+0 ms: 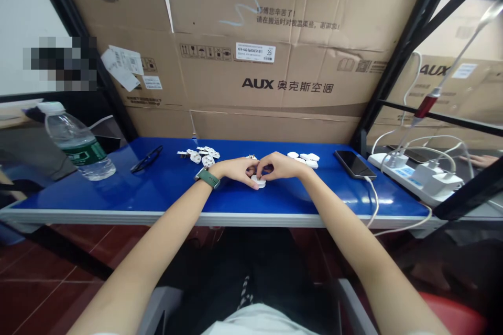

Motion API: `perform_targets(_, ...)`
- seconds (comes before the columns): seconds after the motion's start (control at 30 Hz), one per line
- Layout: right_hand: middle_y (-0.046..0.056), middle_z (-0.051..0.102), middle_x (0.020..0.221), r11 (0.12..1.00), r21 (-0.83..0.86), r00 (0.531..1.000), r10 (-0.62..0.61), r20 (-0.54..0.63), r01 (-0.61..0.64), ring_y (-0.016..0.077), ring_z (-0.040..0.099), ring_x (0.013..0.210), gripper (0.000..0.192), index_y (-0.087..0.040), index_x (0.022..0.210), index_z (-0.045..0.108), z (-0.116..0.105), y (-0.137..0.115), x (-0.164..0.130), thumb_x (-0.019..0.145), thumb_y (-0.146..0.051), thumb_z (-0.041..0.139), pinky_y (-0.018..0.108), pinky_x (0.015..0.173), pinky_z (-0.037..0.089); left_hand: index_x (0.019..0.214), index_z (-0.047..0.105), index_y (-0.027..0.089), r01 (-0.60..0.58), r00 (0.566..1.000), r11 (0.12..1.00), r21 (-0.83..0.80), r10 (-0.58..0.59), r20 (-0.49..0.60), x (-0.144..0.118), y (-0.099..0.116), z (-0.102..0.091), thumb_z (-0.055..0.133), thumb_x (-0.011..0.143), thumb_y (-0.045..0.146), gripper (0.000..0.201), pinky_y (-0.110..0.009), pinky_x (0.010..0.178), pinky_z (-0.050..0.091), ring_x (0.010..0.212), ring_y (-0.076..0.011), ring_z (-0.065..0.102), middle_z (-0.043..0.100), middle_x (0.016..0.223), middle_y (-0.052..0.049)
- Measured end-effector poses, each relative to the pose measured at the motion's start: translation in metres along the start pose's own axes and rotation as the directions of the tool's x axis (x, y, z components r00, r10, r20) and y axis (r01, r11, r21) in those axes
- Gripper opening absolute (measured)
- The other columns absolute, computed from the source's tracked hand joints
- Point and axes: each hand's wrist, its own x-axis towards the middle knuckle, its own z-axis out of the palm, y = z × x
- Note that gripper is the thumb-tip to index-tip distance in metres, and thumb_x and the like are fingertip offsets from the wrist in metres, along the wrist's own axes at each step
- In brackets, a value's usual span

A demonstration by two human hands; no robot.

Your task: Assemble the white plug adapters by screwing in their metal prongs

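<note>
Your left hand (236,169) grips the white plastic piece (261,183) back from the front edge of the worktop (165,196), your right hand (280,165) bending its fingers over the top, their grip unclear.

Fairly bright, even indoor light covered the glossy blue tabletop (157,199) and the tall brown cardboard panel (220,84), whose larger print read clearly; white glare streaked the tabletop's right end; deep shadow beneath it swallowed detail in the black fabric trousers (267,256); wide-angle distortion splayed the black metal posts (396,63) and stretched the bare forearms (165,235); the rounded red seat (451,314) blurred at lower right; coarse pixelation masked a left-hand patch; the small white plastic piece (261,184) at the fingers (251,182) looked soft.
</note>
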Motion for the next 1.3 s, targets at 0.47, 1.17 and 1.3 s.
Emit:
perform_targets(0.47, 0.002, 0.076, 0.084, 0.994, 0.074, 0.997, 0.083, 0.001, -0.083, 0.0140, 0.058, 0.071, 0.018, -0.018, 0.092, 0.084, -0.0007, 0.0052, 0.0006, 0.081, -0.030, 0.078, 0.025, 0.068, 0.041, 0.108, 0.066, 0.020, -0.001, 1.000, 1.000, 0.000, 0.001, -0.004, 0.0002, -0.0012, -0.0005, 0.088, 0.064, 0.056, 0.061, -0.028, 0.073, 0.038, 0.080, -0.0189, 0.058, 0.062, 0.084, 0.001)
perform_targets(1.17, 0.000, 0.072, 0.077, 0.999, 0.010, 0.999, 0.038, 0.003, -0.038, 0.0124, 0.055, 0.065, 0.016, -0.019, 0.093, 0.084, -0.0011, 0.0021, -0.0003, 0.082, -0.026, 0.074, 0.024, 0.067, 0.040, 0.110, 0.065, 0.019, 0.008, 1.000, 1.000, 0.009, -0.008, 0.007, -0.0003, 0.0000, -0.0008, 0.087, 0.065, 0.057, 0.063, -0.028, 0.069, 0.036, 0.070, -0.0158, 0.052, 0.054, 0.073, 0.004)
perform_targets(1.3, -0.001, 0.067, 0.073, 0.999, -0.002, 0.999, 0.046, 0.001, -0.046, 0.0115, 0.050, 0.063, 0.017, -0.019, 0.093, 0.083, -0.0016, 0.0004, -0.0002, 0.081, -0.026, 0.073, 0.024, 0.065, 0.038, 0.107, 0.067, 0.020, -0.019, 1.000, 1.000, -0.012, 0.019, -0.006, 0.0003, -0.0015, -0.0008, 0.089, 0.064, 0.055, 0.060, -0.029, 0.073, 0.039, 0.079, -0.0187, 0.058, 0.063, 0.083, 0.001)
